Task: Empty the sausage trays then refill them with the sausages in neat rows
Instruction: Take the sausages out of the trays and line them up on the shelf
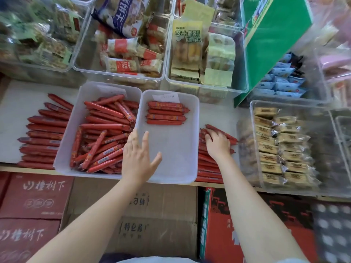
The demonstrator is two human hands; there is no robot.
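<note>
Two white plastic trays stand side by side on the shelf. The left tray (62,152) holds a loose heap of red sausages (106,133). The right tray (191,168) holds one short neat row of sausages (166,112) at its far end. My left hand (138,154) hovers open over the near left part of the right tray, fingers spread. My right hand (218,143) reaches onto a pile of loose sausages (208,164) on the shelf right of that tray, fingers curled over a few of them. More sausages (43,130) lie in a row on the shelf at the left.
Clear bins of wrapped snacks (121,54) stand behind the trays. A clear bin of tan packets (281,147) sits at the right, close to my right hand. A green box (273,44) leans at the back right. Cardboard boxes (133,215) lie below the shelf edge.
</note>
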